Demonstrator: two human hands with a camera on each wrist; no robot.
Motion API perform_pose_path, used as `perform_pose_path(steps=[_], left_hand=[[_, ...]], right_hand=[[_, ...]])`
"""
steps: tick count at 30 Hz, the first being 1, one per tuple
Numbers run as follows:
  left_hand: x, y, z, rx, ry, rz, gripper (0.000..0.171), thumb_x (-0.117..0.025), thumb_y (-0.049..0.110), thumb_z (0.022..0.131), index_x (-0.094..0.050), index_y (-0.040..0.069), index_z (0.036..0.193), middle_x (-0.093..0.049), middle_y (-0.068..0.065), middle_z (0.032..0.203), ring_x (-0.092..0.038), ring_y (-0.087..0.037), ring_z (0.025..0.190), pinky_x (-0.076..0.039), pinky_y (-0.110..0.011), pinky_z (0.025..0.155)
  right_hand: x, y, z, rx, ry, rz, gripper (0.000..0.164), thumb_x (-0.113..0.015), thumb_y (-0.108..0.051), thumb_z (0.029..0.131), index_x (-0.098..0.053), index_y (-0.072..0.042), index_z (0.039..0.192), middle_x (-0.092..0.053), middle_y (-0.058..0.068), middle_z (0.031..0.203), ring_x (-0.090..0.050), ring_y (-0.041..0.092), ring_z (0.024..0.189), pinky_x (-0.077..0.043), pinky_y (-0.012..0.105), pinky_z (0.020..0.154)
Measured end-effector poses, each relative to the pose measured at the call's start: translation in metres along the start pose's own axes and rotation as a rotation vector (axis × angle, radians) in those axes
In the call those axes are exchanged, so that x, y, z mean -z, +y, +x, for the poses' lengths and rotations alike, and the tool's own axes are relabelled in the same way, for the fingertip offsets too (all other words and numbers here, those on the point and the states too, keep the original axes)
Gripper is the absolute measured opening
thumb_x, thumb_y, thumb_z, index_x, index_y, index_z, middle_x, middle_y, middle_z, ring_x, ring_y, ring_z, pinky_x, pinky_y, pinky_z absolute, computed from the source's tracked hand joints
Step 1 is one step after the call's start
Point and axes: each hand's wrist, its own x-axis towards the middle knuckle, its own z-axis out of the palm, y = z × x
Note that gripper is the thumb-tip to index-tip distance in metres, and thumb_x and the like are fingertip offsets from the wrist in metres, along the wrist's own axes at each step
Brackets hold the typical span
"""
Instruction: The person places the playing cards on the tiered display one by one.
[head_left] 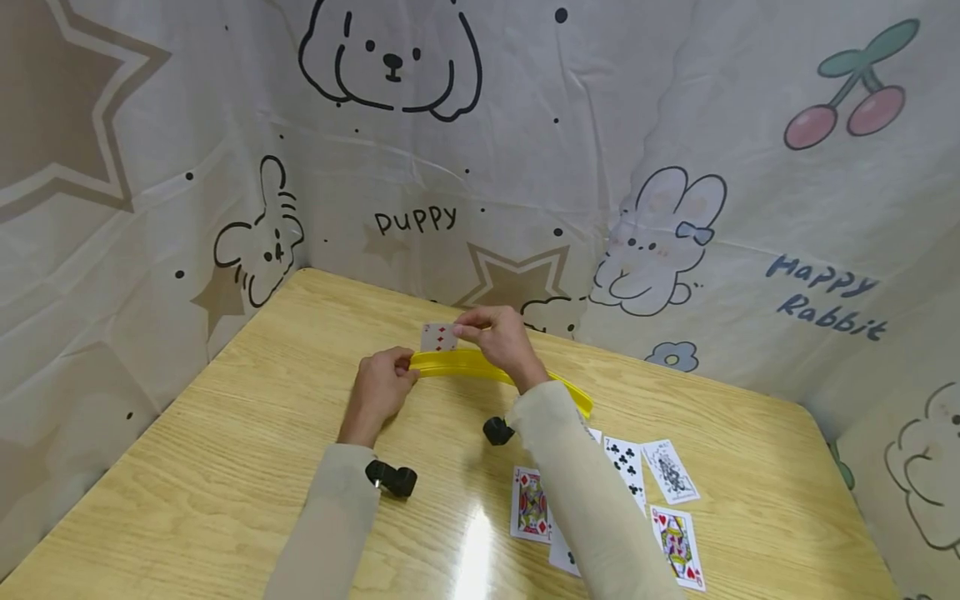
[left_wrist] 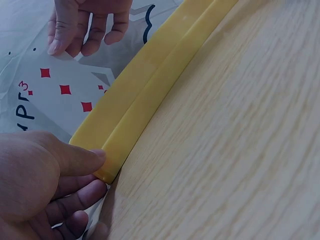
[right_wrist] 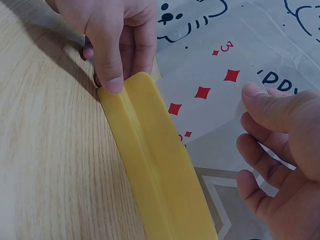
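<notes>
A curved yellow card holder (head_left: pixel 480 367) stands on the wooden table (head_left: pixel 225 467). My left hand (head_left: pixel 382 387) grips its left end, thumb (left_wrist: pixel 80 159) on the front face of the holder (left_wrist: pixel 150 85) and fingers behind. A three of diamonds card (head_left: pixel 437 337) stands upright in the slot near that end. My right hand (head_left: pixel 491 329) pinches the card's upper edge. In the right wrist view the card (right_wrist: pixel 210 95) rises behind the holder (right_wrist: pixel 155 165), with the right hand (right_wrist: pixel 280 150) at its edge and the left hand (right_wrist: pixel 115 30) on the holder's tip.
Several face-up playing cards lie at the front right, among them a jack of diamonds (head_left: pixel 530 504), a clubs card (head_left: pixel 625 462) and a queen of hearts (head_left: pixel 677 546). Printed fabric walls (head_left: pixel 675 167) close in the table's far and left sides.
</notes>
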Motion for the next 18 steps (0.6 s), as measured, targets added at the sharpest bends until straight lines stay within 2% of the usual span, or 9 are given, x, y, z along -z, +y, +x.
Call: perform_pose_path(steps=[4,9,18], left_hand=[[0.0,0.001,0.0,0.008,-0.005,0.001,0.036,-0.073,0.008,0.092,-0.066,0.0,0.126,-0.069,-0.014,0.105,-0.065,-0.023,0.091,-0.056,-0.038,0.08],[-0.002,0.001,-0.001,0.007,-0.004,0.009,0.035,-0.073,0.008,0.092,-0.067,0.0,0.126,-0.069,-0.013,0.105,-0.065,-0.023,0.091,-0.056,-0.038,0.08],[-0.001,0.002,0.0,0.009,-0.006,0.012,0.036,-0.072,0.009,0.093,-0.066,-0.001,0.127,-0.069,-0.015,0.106,-0.065,-0.024,0.091,-0.056,-0.038,0.081]], right_hand=[[-0.001,0.002,0.0,0.013,0.004,0.003,0.014,-0.072,-0.021,0.094,-0.079,-0.012,0.102,-0.071,-0.003,0.101,-0.061,0.021,0.094,-0.052,0.038,0.085],[0.002,0.003,-0.004,-0.003,0.005,-0.017,0.03,-0.074,-0.027,0.093,-0.072,-0.01,0.118,-0.069,-0.001,0.107,-0.06,0.021,0.095,-0.053,0.035,0.085],[0.018,0.002,-0.016,-0.018,-0.005,-0.056,0.044,-0.077,-0.034,0.09,-0.068,-0.007,0.123,-0.065,0.01,0.121,-0.059,0.024,0.103,-0.053,0.037,0.087]])
